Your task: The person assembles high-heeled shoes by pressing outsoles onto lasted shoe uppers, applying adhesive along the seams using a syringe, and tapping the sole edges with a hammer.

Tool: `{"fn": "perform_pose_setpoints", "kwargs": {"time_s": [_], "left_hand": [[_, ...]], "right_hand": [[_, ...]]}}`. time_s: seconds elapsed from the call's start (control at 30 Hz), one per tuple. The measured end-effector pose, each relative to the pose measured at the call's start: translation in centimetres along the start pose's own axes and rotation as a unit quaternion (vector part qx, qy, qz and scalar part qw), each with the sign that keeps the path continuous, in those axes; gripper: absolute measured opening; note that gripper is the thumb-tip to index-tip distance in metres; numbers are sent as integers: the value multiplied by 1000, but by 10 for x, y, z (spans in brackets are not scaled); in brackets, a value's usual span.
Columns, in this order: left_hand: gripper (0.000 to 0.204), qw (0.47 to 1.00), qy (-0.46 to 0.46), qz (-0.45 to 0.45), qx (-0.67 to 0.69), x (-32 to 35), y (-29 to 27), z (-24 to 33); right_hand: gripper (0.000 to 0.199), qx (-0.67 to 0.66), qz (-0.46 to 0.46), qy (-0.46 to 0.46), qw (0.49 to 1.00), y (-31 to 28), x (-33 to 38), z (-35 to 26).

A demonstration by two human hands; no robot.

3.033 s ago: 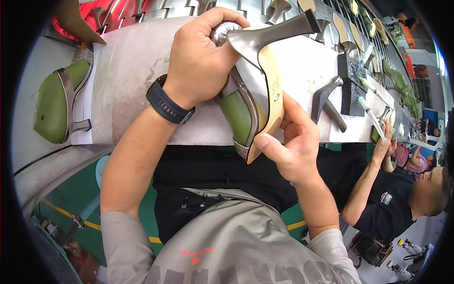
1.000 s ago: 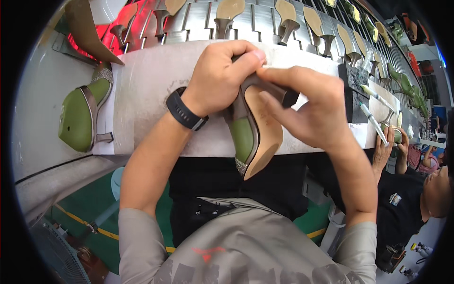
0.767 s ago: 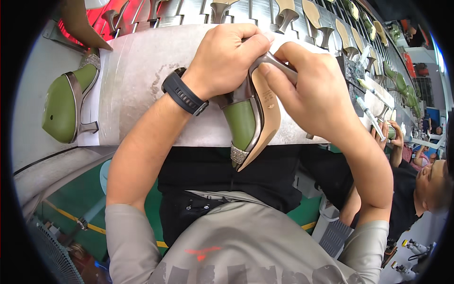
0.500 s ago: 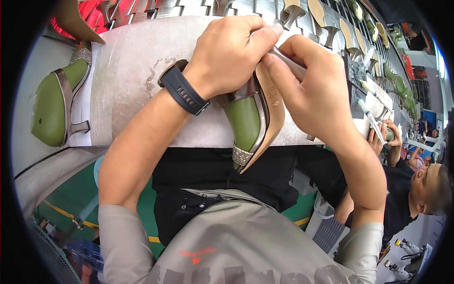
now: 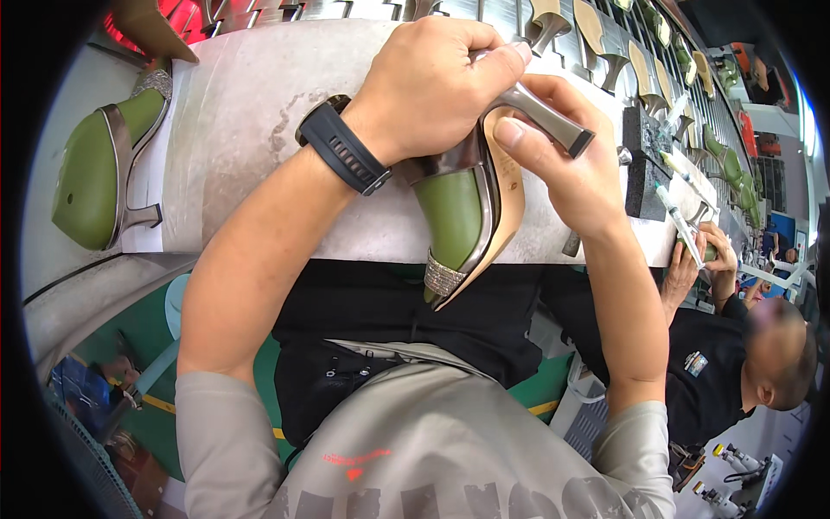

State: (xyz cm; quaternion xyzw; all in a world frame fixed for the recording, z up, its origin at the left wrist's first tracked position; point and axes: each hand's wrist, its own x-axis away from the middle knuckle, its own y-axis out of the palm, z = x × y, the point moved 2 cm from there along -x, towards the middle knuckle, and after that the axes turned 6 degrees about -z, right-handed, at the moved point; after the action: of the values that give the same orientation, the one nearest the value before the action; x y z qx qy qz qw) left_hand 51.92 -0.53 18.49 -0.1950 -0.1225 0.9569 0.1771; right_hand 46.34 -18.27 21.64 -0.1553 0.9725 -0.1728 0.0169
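A high-heeled shoe [image 5: 489,186] on a green shoe last [image 5: 451,216] lies tilted between my hands, its tan sole turned to the right and its toe, with a glittery band, pointing toward me. My left hand [image 5: 441,91] closes around its back end, thumb beside the base of the heel. The slim bronze heel [image 5: 549,121] sticks out to the right, in front of my right hand [image 5: 581,164]. That hand's fingers curl behind the heel, partly hidden, while its thumb rests by the sole under the heel.
Another shoe on a green last [image 5: 91,177] stands at the left. A rack of heels and soles [image 5: 596,39] runs along the far side of the pale worktable [image 5: 251,112]. At the right are a black block [image 5: 641,156], syringes [image 5: 679,216] and a co-worker's hands [image 5: 705,255].
My right hand has loosened from around the heel and slid down, so the whole heel now shows. My left hand keeps its hold on the shoe, which stays nearly in place.
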Motion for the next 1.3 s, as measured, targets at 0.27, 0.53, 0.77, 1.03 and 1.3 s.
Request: {"fn": "perform_pose_setpoints", "kwargs": {"time_s": [0.27, 0.53, 0.77, 1.03, 1.3], "left_hand": [[37, 1000, 4, 5, -11, -1, 1, 4], [34, 1000, -2, 25, 3, 5, 9, 4], [29, 994, -6, 109, -3, 10, 14, 18], [29, 983, 55, 175, 16, 13, 17, 45], [28, 985, 42, 161, -41, 7, 22, 17]], "right_hand": [[54, -41, 4, 10, 999, 9, -2, 1], [28, 57, -51, 83, 994, -9, 11, -6], [32, 76, -123, 127, 981, -16, 10, -16], [36, 93, -142, 81, 982, -18, 11, -8], [37, 32, -64, 64, 995, -3, 10, 0]]}}
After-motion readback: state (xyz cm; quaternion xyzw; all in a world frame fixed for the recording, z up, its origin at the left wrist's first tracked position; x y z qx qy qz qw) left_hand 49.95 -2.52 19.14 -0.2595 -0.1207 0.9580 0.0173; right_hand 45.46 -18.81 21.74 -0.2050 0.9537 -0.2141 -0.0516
